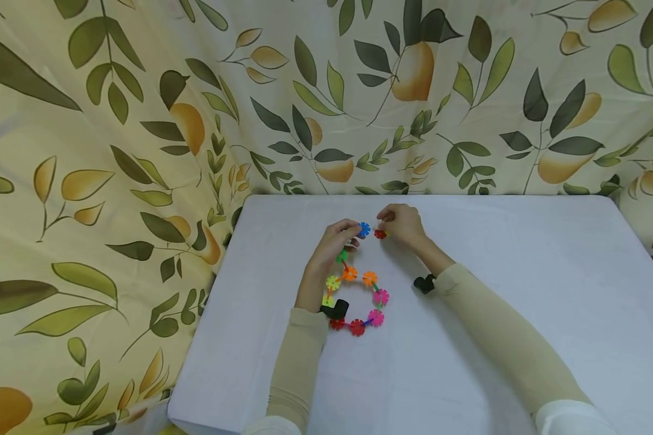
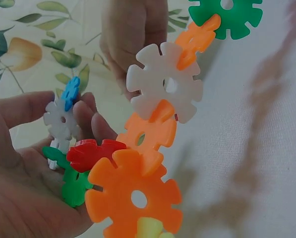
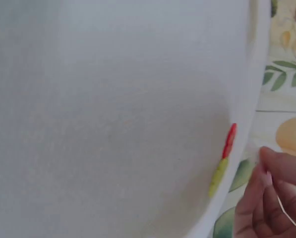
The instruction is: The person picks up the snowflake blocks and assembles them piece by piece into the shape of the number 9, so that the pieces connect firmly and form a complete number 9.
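My left hand (image 1: 329, 244) pinches a white snowflake disc (image 2: 57, 119) between thumb and fingers, with a blue disc (image 1: 364, 229) slotted onto it. From there a chain runs through green discs (image 2: 74, 186) and a red disc (image 2: 95, 154) to a large orange disc (image 2: 138, 198). On the table this chain curves into a ring with pink discs (image 1: 381, 297) and red discs (image 1: 357, 327). Across a small gap, my right hand (image 1: 402, 226) pinches a pale, thin piece (image 3: 266, 178), blurred and partly hidden. Beside its fingers are a red disc (image 1: 380, 234) and a yellow disc (image 3: 217, 177), joined and edge-on.
A white cloth covers the table (image 1: 522, 272). Leaf-patterned curtains (image 1: 359, 90) hang behind it and along its left side. A black wrist-camera piece (image 1: 335, 309) on my left arm hides part of the ring; another (image 1: 424, 284) sits by my right wrist.
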Tool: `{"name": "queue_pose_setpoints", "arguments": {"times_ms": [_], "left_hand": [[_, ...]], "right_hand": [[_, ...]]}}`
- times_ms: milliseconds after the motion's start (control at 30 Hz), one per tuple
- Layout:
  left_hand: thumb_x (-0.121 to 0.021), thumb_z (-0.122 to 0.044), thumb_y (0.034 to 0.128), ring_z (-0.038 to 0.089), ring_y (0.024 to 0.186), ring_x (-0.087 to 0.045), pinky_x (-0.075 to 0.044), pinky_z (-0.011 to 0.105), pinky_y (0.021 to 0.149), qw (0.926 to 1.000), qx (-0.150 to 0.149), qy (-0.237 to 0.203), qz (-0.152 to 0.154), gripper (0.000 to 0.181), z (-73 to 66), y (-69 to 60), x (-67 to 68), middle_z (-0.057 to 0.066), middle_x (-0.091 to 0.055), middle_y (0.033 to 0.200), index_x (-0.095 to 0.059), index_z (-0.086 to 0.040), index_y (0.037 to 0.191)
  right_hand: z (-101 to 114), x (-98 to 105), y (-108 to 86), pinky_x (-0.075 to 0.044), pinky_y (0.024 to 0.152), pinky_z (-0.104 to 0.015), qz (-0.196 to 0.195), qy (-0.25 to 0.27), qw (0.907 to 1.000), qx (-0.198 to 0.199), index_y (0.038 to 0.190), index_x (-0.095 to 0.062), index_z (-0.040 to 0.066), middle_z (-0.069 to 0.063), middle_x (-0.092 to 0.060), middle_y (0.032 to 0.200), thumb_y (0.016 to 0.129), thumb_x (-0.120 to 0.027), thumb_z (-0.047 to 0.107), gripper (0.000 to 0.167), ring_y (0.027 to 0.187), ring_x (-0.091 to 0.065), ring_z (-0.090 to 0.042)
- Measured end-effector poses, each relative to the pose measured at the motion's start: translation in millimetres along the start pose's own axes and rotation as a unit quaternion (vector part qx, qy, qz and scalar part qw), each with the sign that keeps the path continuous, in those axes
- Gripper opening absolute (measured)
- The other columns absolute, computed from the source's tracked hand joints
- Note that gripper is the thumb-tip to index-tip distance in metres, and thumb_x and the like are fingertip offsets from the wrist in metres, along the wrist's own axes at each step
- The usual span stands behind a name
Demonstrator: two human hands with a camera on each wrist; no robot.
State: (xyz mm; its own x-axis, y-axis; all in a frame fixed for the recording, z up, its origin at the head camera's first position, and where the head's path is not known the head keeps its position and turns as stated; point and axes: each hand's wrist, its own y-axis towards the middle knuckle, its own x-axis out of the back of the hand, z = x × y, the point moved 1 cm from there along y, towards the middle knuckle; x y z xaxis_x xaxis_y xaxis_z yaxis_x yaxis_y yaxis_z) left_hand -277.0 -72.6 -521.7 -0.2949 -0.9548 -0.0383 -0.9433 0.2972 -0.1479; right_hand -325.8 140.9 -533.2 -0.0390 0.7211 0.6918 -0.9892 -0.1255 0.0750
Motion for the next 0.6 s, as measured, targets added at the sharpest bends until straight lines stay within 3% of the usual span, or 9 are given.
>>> {"name": "queue_pose_setpoints", "arguments": {"times_ms": [300, 467, 600], "left_hand": [[-0.062, -0.025, 0.1058, 0.017, 0.080, -0.062, -0.056, 0.032, 0.077, 0.9998, -0.006, -0.013, -0.017, 0.020, 2.0, 1.1, 1.3, 0.006, -0.072, 0.096, -0.071, -0.006, 0.106], [-0.063, -0.024, 0.1050, 0.016, 0.077, -0.062, -0.057, 0.038, 0.081, 0.9994, -0.005, -0.027, -0.021, 0.019, 1.8, 2.2, 1.5, 0.008, -0.074, 0.097, -0.071, -0.007, 0.102], [-0.063, -0.021, 0.1048, 0.016, 0.077, -0.063, -0.058, 0.034, 0.078, 0.9991, 0.000, -0.035, -0.025, 0.019, 1.9, 1.4, 0.7, 0.006, -0.070, 0.096, -0.070, -0.004, 0.101]], "right_hand": [[3.9, 10.2, -18.2, -0.049, 0.068, -0.031, -0.021, 0.032, 0.9990, 0.021, 0.099, -0.078, 0.007, -0.008, -0.077, 0.090, 0.090, -0.081, 0.016, 0.013, 0.081, -0.070, -0.023], [10.5, 10.7, -30.3, -0.052, 0.063, -0.024, -0.017, 0.084, 0.9950, 0.051, 0.094, -0.078, 0.008, -0.005, -0.078, 0.084, 0.089, -0.083, 0.014, 0.009, 0.077, -0.075, -0.018], [14.7, 9.0, -37.6, -0.054, 0.061, -0.022, -0.014, 0.115, 0.9912, 0.065, 0.092, -0.078, 0.009, -0.003, -0.078, 0.082, 0.089, -0.084, 0.012, 0.007, 0.075, -0.076, -0.016]]}}
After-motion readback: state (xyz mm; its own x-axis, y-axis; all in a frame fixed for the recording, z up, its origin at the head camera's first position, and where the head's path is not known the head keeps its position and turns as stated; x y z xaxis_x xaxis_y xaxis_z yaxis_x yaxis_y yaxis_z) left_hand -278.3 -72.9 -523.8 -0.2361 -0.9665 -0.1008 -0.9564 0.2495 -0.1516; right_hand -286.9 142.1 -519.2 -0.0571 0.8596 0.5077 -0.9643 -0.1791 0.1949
